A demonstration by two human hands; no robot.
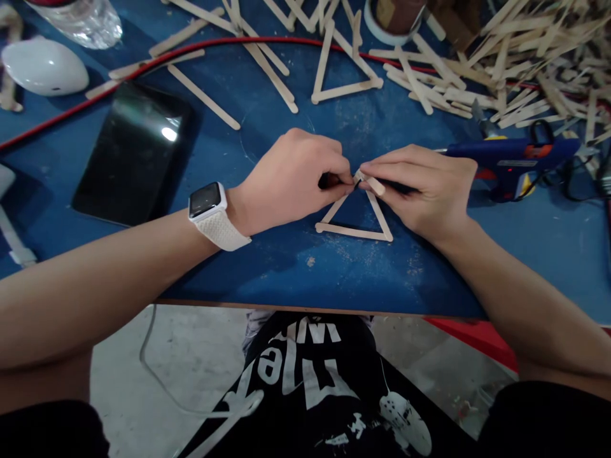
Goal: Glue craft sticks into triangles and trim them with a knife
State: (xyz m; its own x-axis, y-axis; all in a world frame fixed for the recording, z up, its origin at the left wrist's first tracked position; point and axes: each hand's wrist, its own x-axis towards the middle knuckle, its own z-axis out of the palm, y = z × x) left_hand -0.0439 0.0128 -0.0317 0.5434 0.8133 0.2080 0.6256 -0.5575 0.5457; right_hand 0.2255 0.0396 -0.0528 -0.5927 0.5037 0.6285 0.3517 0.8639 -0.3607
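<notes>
Forearms (119,273) angled inward, left hand (298,175) and right hand (427,184) nearly touching, grips pinched at apex of stick triangle (353,233)

You have dim, soft light; shadow fills the curl of your left hand (291,175); glare spots your phone (126,156); stick pile (539,51) blurs toward tabletop's (267,273) far right corner.

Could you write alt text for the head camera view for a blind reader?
A bare left hand and right hand pinch at the top corner of a triangle of wooden sticks on a blue table. A glue gun sits to the right, a dark phone to the left, and loose sticks lie beyond.
</notes>
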